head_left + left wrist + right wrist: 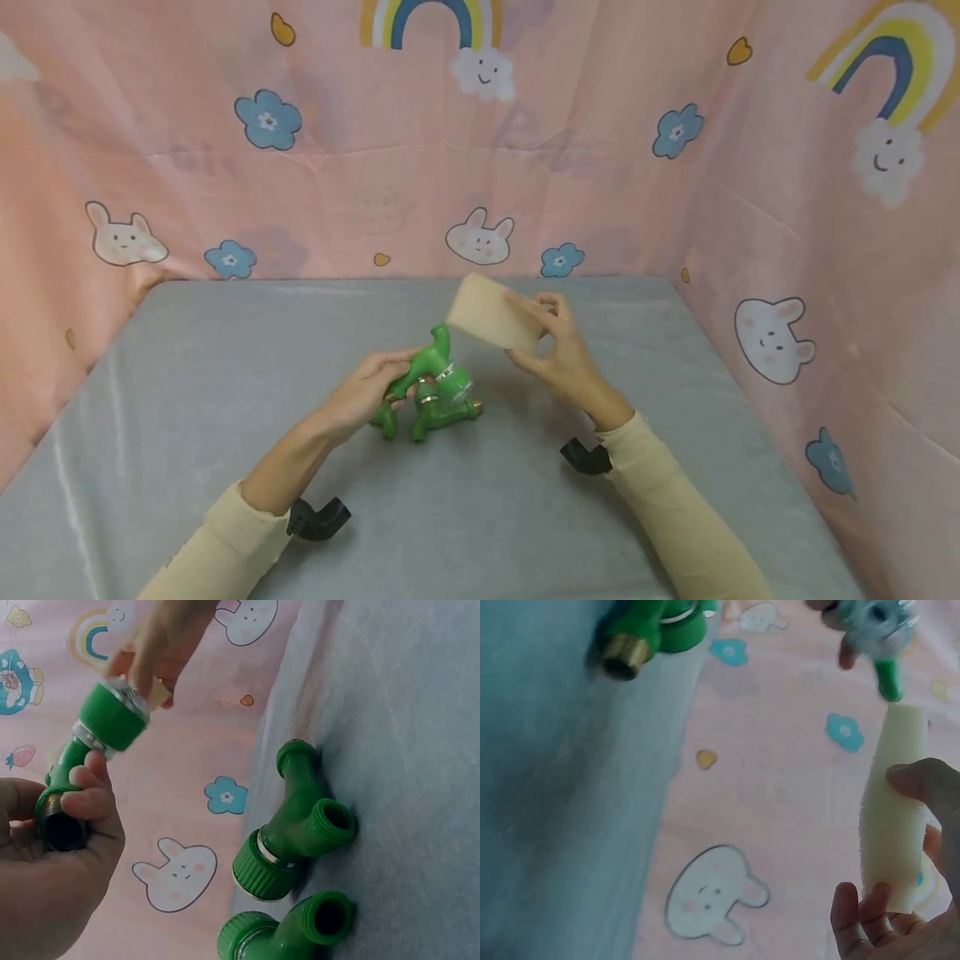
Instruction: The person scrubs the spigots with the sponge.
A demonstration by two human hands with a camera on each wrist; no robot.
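In the head view my left hand [358, 396] holds a green tap [431, 360] above the table, its curved end pointing up. The left wrist view shows my fingers curled round its body below the ribbed green knob [112, 716]; an open pipe end [64, 829] faces the camera. My right hand [562, 358] grips a cream sponge [489, 312] between thumb and fingers. The sponge's left corner is right by the tap's raised end. In the right wrist view the thumb presses the flat side of the sponge [892, 817].
Two more green taps lie on the grey cloth-covered table [480, 517], one [442, 417] under the held tap, the other [385, 419] left of it. A pink printed curtain [337, 192] hangs behind and to the sides. Black wrist mounts [318, 518] stick out from both sleeves.
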